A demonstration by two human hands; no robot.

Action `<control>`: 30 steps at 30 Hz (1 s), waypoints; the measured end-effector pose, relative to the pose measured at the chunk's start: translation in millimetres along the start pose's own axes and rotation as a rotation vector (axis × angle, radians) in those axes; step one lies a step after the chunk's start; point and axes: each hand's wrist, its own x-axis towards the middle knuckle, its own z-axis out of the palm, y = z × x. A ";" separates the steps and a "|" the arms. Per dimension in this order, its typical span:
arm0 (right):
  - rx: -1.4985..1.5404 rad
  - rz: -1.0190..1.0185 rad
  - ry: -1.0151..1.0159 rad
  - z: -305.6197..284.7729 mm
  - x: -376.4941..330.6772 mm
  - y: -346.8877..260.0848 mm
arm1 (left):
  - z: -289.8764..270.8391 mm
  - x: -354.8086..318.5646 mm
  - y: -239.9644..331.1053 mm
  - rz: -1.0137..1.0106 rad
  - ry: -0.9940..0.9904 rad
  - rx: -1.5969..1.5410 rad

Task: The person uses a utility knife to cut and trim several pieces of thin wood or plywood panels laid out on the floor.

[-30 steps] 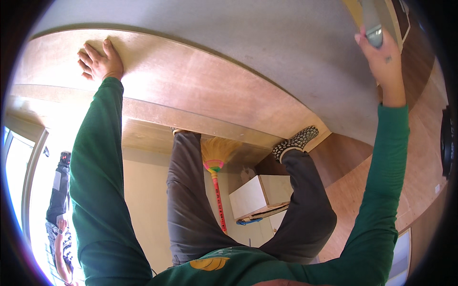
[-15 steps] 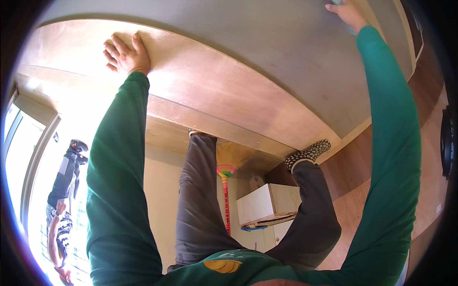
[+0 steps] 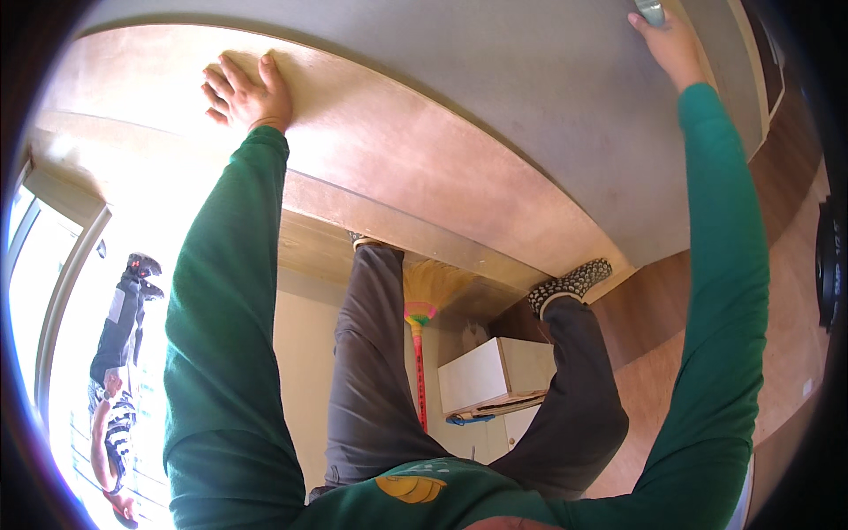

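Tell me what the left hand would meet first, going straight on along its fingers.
The left hand, spread on the wooden board, would probably first meet the board's curved edge, then the grey surface beyond; their relative depth is unclear.

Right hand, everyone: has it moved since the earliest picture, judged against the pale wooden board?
Yes: the right hand has moved farther forward, up the picture and away from the right end of the pale wooden board.

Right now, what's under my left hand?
A wooden board: its surface shows around your spread left hand. The patch directly beneath the hand is covered, so I can't see anything there.
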 end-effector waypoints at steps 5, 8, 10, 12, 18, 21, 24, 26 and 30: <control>-0.026 -0.061 0.151 18.1 -41.3 4.6 | 1.0 4.2 7.7 0.007 0.003 -0.007; 0.042 0.000 -0.057 36.4 -121.7 -3.4 | 2.9 3.2 -5.1 0.005 0.011 0.016; 0.093 0.197 -0.349 38.4 -202.5 -18.4 | -0.8 1.6 -7.2 0.008 -0.005 0.022; 0.270 0.335 -0.594 41.8 -305.9 -9.8 | 0.6 1.2 -4.1 0.014 -0.005 0.023; 0.411 0.366 -0.932 3.8 -536.9 -40.1 | 3.5 1.0 -2.6 0.012 0.006 0.037; 0.613 0.654 -0.887 8.9 -586.4 -50.6 | 10.7 3.2 -9.7 0.030 0.039 0.012; 0.787 1.015 -0.685 23.2 -625.0 -51.3 | 17.8 3.7 -7.9 0.017 0.034 -0.020; 0.617 0.844 -0.671 15.1 -612.3 -58.0 | 18.4 7.5 -11.6 0.009 0.033 -0.016; 0.601 0.717 -0.455 6.6 -589.7 -64.8 | 2.9 28.8 -35.9 0.015 -0.142 -0.071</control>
